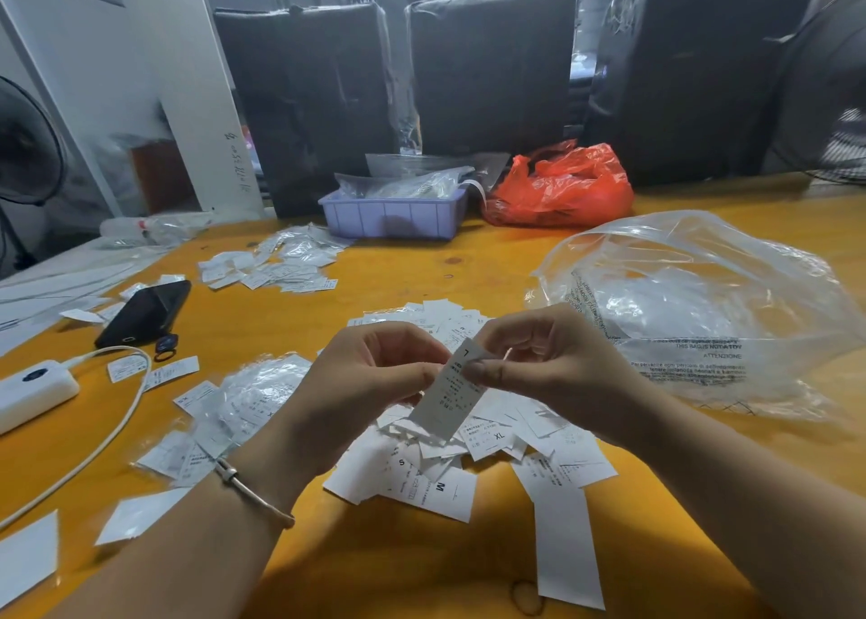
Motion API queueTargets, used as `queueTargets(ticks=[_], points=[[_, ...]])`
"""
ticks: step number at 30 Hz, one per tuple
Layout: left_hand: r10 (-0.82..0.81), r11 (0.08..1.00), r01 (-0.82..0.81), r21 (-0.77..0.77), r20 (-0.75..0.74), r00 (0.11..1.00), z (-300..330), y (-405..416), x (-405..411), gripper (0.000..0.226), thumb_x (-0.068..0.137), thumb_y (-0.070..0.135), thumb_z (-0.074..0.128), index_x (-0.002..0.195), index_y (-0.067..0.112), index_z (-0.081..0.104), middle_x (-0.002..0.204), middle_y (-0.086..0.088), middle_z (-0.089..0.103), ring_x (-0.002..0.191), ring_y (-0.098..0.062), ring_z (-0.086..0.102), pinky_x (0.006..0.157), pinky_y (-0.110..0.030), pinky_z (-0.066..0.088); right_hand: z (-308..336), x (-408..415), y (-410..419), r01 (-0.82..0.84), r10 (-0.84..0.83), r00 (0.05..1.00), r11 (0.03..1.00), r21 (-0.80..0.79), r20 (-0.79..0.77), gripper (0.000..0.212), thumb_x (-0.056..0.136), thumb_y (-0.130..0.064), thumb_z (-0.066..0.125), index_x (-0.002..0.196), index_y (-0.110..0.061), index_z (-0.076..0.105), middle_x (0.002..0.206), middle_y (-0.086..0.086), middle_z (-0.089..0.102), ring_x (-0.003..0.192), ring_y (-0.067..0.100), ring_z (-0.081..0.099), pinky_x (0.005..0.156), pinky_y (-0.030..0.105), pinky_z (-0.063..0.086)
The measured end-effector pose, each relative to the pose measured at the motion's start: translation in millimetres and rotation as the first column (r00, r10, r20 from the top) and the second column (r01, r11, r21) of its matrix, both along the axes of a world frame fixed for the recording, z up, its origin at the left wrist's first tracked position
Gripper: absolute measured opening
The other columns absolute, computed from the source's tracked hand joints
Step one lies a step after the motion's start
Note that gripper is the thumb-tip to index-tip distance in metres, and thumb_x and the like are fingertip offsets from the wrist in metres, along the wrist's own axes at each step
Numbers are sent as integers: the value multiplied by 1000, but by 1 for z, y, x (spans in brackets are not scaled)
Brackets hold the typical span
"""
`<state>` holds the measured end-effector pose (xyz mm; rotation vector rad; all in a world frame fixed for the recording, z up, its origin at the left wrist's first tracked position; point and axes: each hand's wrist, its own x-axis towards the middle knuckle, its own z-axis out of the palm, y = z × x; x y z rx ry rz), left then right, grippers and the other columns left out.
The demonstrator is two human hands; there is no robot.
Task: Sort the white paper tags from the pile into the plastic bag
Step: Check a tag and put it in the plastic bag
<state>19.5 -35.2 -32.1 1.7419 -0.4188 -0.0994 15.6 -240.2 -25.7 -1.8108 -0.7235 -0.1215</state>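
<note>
Above the middle of the yellow table, both hands hold one white paper tag (451, 396) marked "L". My left hand (375, 379) pinches its left edge, and my right hand (548, 365) pinches its top right corner between thumb and forefinger. Directly beneath them lies the pile of white tags (492, 449) printed with sizes such as S, M and XL. To the right rests a large clear plastic bag (712, 309) with warning print, crumpled and puffed up.
A black phone (145, 311), a white power bank (33, 391) and its cable (108, 435) lie at left. Small bagged tags (234, 407) sit left of the pile, more tags (276, 267) farther back. A purple tray (393, 217) and a red bag (562, 187) stand behind.
</note>
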Motion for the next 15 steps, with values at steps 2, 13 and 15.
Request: queueTargets(ticks=[2,13,15], points=[[62,997,-62,-51,-3,998,-2,-1,1,9,71,15,68,78,14,74,81,-7,74,79,-22,68,68,-29,54,0,2,-4,35,-32,999,997,66,-40,9,81,-12,70,78,-4,73,82,25,69,69,43,54,62,45,41],[1,1000,-2,-15,-75,997,-6,-3,1,8,86,12,69,82,10,75,82,-14,73,73,-22,68,65,-26,53,-1,5,-4,29,-23,996,997,76,-83,12,78,-15,71,75,-4,72,84,16,70,76,28,61,65,36,48],[46,998,-50,-49,-74,996,-6,-1,2,8,86,9,67,84,8,74,81,-15,74,69,-20,70,60,-21,53,-1,9,-8,121,-109,991,977,175,-78,8,78,-9,72,72,-4,70,81,18,67,68,14,56,59,20,43]])
